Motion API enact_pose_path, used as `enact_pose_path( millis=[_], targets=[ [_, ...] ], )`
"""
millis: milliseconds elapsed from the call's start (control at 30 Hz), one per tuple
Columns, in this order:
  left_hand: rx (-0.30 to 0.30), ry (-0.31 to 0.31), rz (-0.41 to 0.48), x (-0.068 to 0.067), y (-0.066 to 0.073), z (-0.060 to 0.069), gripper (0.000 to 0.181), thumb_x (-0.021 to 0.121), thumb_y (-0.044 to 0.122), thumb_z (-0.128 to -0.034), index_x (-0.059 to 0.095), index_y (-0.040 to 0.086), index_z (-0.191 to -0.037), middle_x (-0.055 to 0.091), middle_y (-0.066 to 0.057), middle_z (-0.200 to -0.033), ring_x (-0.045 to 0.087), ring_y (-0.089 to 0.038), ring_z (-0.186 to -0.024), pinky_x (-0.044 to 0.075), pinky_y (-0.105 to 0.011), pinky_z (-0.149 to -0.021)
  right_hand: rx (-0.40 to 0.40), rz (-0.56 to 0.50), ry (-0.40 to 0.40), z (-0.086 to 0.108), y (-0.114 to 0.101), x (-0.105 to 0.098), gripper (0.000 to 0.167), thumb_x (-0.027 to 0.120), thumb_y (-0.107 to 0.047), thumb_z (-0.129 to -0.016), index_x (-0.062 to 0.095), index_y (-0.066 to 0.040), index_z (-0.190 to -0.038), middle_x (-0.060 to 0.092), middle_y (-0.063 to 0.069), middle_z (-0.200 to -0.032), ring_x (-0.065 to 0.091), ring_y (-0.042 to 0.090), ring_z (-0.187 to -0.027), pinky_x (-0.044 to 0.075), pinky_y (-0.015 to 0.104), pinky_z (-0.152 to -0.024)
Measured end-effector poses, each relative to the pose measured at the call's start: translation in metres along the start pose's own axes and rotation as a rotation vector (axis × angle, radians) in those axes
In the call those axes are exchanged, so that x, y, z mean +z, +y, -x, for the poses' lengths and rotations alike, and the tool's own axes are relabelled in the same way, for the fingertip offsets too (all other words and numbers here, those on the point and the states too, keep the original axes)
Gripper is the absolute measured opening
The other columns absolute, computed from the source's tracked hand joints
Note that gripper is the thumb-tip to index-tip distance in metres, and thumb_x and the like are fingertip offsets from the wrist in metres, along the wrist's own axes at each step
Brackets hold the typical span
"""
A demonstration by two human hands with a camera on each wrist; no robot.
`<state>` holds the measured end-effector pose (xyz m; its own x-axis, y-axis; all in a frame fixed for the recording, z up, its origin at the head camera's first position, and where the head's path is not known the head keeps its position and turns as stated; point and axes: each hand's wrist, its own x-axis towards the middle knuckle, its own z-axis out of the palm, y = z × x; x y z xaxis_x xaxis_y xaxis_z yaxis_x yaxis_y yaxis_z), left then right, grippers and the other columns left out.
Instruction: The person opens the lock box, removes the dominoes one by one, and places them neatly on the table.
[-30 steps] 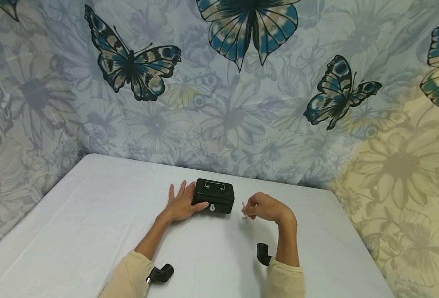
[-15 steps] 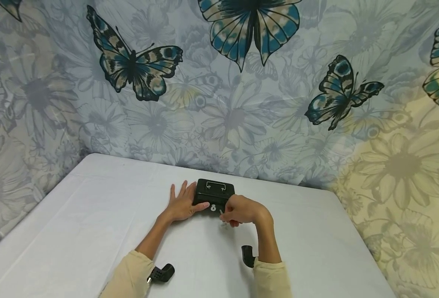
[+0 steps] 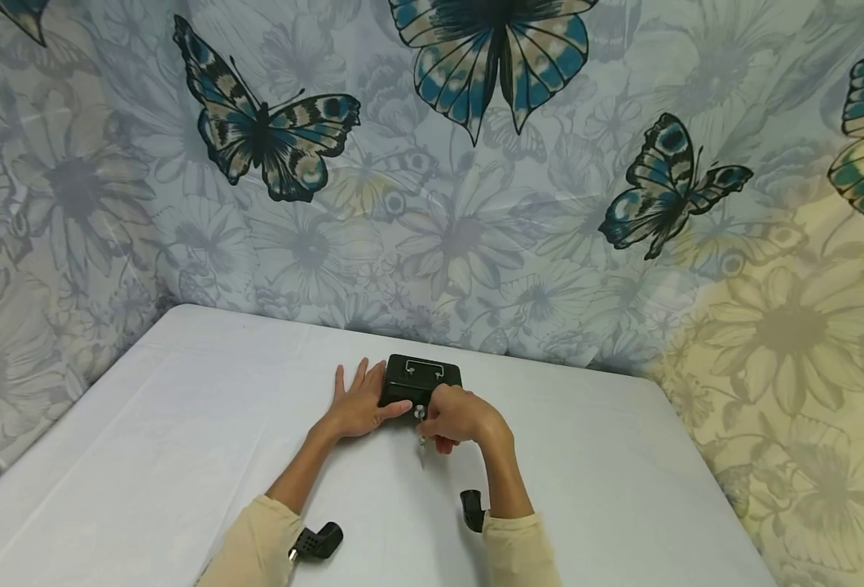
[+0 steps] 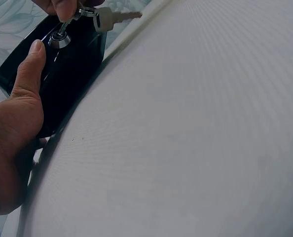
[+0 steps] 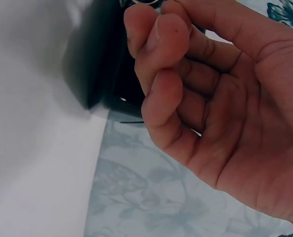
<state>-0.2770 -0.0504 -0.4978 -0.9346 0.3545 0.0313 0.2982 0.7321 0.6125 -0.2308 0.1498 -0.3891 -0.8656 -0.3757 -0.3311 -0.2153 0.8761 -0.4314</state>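
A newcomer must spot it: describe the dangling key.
On the white table sits a black box with a silver lock. Near that lock, the dangling key hangs free from a ring, unlike the other key, which the right hand pinches at the lock.

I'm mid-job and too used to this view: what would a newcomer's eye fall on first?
Probably the large blue-and-tan butterflies on the patterned backdrop. Next, the black box near the far edge of the white table, with the left hand against its left side. Finally, the right hand pinching a key at the silver lock, a second key hanging nearby.
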Motion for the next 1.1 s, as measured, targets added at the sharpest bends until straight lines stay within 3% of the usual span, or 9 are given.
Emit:
enact_pose_path(
  millis=[267, 733, 1100],
  targets=[
    [-0.006, -0.017, -0.006, -0.001, 0.000, 0.000, 0.100, 0.058, 0.061, -0.0996, 0.016, 0.000, -0.167, 0.021, -0.018, -0.175, 0.000, -0.041, -0.165, -0.014, -0.069, -0.126, 0.044, -0.021, 0.013, -0.002, -0.002, 0.002, 0.031, 0.075, -0.018, -0.095, 0.075, -0.001, -0.069, 0.067, 0.003, -0.053, 0.068, 0.021, -0.059, 0.044, 0.025, -0.054],
    [-0.008, -0.020, 0.010, -0.003, 0.000, -0.001, 0.098, 0.060, 0.059, -0.0997, 0.017, 0.002, -0.167, 0.022, -0.019, -0.174, 0.001, -0.042, -0.165, -0.013, -0.070, -0.126, 0.028, -0.040, 0.133, -0.004, -0.009, 0.003, 0.032, 0.072, -0.013, -0.093, 0.072, -0.005, -0.062, 0.066, 0.003, -0.050, 0.066, 0.017, -0.054, 0.041, 0.025, -0.052],
    [-0.003, -0.030, 0.002, -0.004, 0.000, 0.000, 0.097, 0.059, 0.060, -0.0993, 0.020, 0.003, -0.167, 0.022, -0.017, -0.175, 0.001, -0.042, -0.165, -0.013, -0.071, -0.125, 0.092, -0.038, 0.176, -0.008, -0.013, 0.009, 0.038, 0.074, -0.018, -0.096, 0.072, -0.006, -0.060, 0.067, 0.004, -0.052, 0.066, 0.019, -0.055, 0.045, 0.027, -0.056]
  ],
)
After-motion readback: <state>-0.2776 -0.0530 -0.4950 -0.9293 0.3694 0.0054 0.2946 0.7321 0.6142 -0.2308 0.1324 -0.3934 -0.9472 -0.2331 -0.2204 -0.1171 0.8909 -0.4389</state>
